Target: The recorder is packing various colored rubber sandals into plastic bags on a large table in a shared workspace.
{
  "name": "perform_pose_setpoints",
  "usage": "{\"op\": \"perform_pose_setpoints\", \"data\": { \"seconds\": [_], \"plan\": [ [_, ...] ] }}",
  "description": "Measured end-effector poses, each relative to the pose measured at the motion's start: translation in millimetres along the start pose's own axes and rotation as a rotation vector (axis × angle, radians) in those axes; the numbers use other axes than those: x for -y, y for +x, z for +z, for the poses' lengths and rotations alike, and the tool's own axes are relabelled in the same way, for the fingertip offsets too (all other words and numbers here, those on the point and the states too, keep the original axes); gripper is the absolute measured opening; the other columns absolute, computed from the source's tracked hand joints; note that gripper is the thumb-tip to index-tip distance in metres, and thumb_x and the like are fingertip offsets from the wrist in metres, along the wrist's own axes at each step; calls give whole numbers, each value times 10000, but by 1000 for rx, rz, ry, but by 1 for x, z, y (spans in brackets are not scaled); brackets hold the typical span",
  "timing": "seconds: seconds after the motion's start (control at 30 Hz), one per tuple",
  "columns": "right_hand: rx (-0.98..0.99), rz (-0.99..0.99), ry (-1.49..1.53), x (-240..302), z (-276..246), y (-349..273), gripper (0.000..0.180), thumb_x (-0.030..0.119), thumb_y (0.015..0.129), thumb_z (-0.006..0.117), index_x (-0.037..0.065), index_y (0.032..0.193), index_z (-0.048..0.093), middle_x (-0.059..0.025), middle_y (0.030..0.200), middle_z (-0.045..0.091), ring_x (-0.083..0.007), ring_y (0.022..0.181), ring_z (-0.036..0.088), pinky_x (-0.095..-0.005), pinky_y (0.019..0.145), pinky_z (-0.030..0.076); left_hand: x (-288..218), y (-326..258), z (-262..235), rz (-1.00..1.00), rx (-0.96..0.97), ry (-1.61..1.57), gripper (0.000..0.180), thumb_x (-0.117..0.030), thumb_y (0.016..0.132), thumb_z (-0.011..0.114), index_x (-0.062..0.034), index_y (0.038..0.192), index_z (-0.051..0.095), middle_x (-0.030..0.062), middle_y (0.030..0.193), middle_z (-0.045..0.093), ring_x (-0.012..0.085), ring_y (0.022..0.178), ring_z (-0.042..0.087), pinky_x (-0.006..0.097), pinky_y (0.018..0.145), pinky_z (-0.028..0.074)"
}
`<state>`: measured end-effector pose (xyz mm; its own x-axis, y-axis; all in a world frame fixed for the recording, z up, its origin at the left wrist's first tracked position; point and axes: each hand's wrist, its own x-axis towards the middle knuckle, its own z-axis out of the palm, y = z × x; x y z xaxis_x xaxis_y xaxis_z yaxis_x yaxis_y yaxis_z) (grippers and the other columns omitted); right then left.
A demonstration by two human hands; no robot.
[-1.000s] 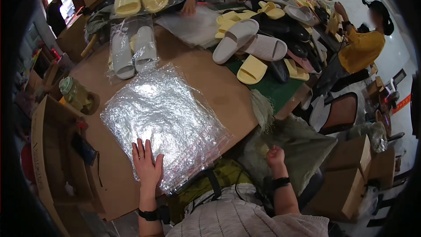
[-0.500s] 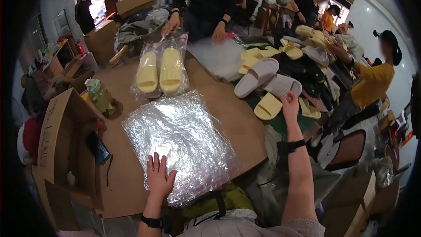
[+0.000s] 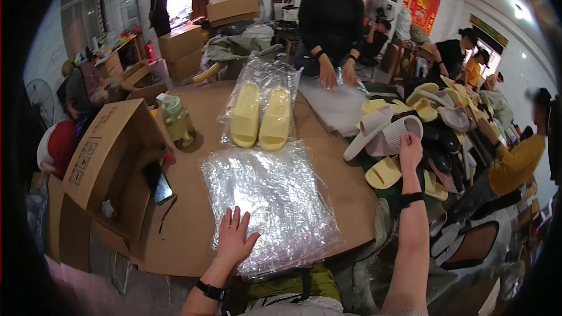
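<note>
bagging two yellow slippers (image 3: 260, 117)

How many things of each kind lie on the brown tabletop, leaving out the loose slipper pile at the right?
Stack of clear plastic bags: 1
Yellow slippers in one clear bag: 2
Greenish bottle: 1
Total: 4

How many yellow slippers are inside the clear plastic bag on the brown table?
2. Both lie side by side in the clear plastic bag at the table's far middle: the left slipper and the right slipper. More yellow slippers lie loose in the pile at the right.
</note>
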<state>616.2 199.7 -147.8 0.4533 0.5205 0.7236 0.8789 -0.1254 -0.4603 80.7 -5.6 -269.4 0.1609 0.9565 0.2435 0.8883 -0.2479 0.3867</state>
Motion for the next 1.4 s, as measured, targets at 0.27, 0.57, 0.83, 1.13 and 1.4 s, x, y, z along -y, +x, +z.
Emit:
{"op": "perform_pose_setpoints", "data": {
  "seconds": [0.27, 0.57, 0.83, 1.13, 1.4],
  "plan": [
    [444, -39, 235, 111, -71, 10, 319, 286, 891, 681, 35, 1077, 744, -98, 874, 733, -208, 747, 680, -310, 726, 508, 3, 2, 5, 50, -25, -9, 669, -482, 928, 598, -70, 1444, 491, 273, 1541, 356, 481, 1445, 259, 562, 1174, 220],
    [843, 333, 909, 146, -90, -7, 304, 195, 908, 693, -39, 1101, 711, 0, 894, 687, -71, 759, 592, -210, 706, 453, 4, -1, 4, 49, -18, 7, 672, -480, 927, 593, -64, 1444, 486, 283, 1531, 364, 482, 1441, 264, 562, 1173, 220],
    [915, 26, 395, 139, -26, -99, 332, 329, 868, 679, 25, 982, 747, -126, 810, 722, -236, 750, 687, -351, 688, 520, 2, 3, 6, 55, -30, 15, 662, -470, 922, 611, -65, 1435, 503, 265, 1546, 349, 484, 1428, 281, 558, 1158, 249],
    [1095, -63, 294, 118, -20, -149, 296, 333, 843, 668, 103, 998, 770, -157, 872, 730, -347, 780, 704, -419, 741, 553, 2, 3, 6, 62, -16, 20, 684, -496, 931, 590, -86, 1464, 465, 264, 1540, 356, 478, 1439, 272, 563, 1172, 233],
    [1215, -285, -131, 162, -95, -197, 521, 563, 879, 648, 43, 845, 656, -168, 905, 654, -353, 712, 663, -452, 682, 520, 7, 0, 7, 45, -27, 16, 678, -504, 932, 583, -80, 1451, 483, 258, 1547, 347, 477, 1435, 278, 563, 1169, 239]
  ]
}}
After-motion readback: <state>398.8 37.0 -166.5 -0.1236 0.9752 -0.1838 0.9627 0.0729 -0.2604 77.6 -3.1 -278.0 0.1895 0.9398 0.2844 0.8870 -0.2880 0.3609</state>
